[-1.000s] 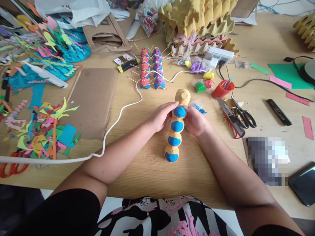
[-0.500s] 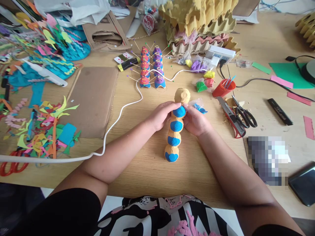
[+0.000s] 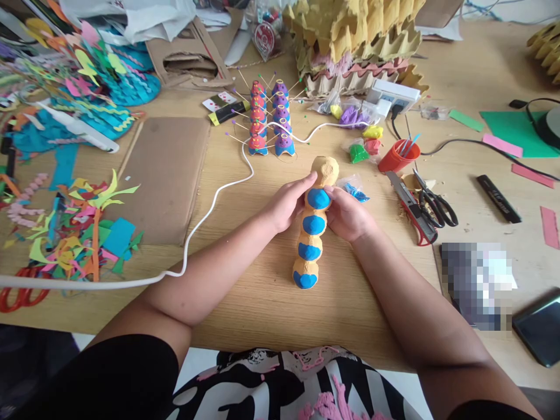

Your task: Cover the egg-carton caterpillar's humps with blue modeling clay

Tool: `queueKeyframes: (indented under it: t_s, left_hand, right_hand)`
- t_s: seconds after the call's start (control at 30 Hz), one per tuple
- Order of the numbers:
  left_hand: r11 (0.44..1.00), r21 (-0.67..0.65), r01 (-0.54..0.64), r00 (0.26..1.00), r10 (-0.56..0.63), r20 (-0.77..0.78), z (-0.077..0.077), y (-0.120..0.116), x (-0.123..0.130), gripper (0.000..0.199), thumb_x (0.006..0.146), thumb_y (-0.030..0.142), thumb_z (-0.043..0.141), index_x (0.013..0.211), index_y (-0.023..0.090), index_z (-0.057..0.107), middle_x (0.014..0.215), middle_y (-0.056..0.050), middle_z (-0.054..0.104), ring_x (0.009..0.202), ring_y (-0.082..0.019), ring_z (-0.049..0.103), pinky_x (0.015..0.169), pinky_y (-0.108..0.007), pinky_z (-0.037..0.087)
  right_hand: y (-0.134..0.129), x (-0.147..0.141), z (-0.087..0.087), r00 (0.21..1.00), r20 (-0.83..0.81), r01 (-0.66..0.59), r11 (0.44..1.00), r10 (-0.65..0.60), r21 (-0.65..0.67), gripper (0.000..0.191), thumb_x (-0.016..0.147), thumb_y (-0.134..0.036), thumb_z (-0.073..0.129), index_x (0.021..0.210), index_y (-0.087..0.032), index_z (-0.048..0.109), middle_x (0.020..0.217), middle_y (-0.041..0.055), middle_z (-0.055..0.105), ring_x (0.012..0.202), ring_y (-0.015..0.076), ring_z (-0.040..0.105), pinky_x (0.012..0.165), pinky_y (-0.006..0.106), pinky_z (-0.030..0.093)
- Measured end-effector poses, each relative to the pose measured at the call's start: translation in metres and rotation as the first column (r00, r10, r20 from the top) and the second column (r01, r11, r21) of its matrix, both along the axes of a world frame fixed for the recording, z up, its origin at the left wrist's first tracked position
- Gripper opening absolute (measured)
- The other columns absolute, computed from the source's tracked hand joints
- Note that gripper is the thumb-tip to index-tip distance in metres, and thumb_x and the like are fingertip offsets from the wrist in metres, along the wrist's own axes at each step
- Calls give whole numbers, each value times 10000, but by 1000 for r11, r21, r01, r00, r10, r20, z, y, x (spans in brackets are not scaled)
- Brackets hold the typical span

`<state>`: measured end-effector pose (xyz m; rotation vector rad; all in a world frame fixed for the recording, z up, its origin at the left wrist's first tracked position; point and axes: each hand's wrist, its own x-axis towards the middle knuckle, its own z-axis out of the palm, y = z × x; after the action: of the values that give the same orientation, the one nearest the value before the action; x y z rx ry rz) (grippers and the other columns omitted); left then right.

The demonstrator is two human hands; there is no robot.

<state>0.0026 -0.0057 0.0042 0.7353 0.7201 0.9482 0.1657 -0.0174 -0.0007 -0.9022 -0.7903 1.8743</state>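
"Where's the yellow strip (image 3: 312, 224)?"

"Mid-frame, over the desk (image 3: 236, 280); its four nearer bumps (image 3: 309, 252) already carry blue."

"Who's holding it?"

"The left grip (image 3: 286, 204) and right grip (image 3: 350, 216) clasp its sides towards the far end."

"Anything left?"

"From what shows, only the farthest bump (image 3: 326, 170) lacks blue. Beyond the right grip lies a bag of blue material (image 3: 357, 192); farther, upper centre, stand decorated red (image 3: 258, 119) and purple rows (image 3: 280, 122)."
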Motion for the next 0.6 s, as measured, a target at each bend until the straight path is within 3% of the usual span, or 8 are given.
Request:
queueKeyframes:
  t_s: [0.17, 0.3, 0.43, 0.6]
  left_hand:
    - [998, 30, -48, 997, 50, -59, 3, -1, -1, 404, 841, 504, 904, 742, 178, 686, 717, 14, 671, 727, -130, 600, 744, -306, 472]
    - [999, -1, -50, 995, 50, -85, 7, -1, -2, 365, 793, 475, 902, 745, 176, 698, 708, 18, 667, 712, -126, 590, 714, -297, 468]
    - [999, -32, -43, 995, 40, -90, 8, -1, -1, 320, 767, 460, 880, 776, 172, 742, 734, -3, 693, 732, -151, 620, 732, -329, 511]
    - [998, -27, -48, 998, 47, -38, 6, -1, -1, 316, 791, 449, 905, 814, 163, 774, 759, -10, 700, 757, -145, 619, 765, -319, 502]
  right_hand:
    - [-2, -3, 1, 1000, 20, -2, 999, 1, 45, 497, 725, -660, 992, 811, -257, 715, 773, 14, 768, 934, 257, 796, 822, 384, 682]
    - [-3, -6, 4, 1000, 21, 3, 998, -4, 61, 549, 650, -706, 1010, 780, -268, 706, 759, 11, 765, 953, 276, 801, 846, 400, 688]
    - [-4, -5, 5, 1000, 19, -17, 999, 16, 41, 492, 787, -742, 883, 883, -288, 722, 830, 23, 790, 1026, 283, 800, 872, 403, 677]
    - [-3, 0, 1, 1000, 12, -29, 998, 29, 55, 443, 734, -602, 971, 832, -261, 704, 779, 5, 739, 862, 230, 751, 799, 358, 640]
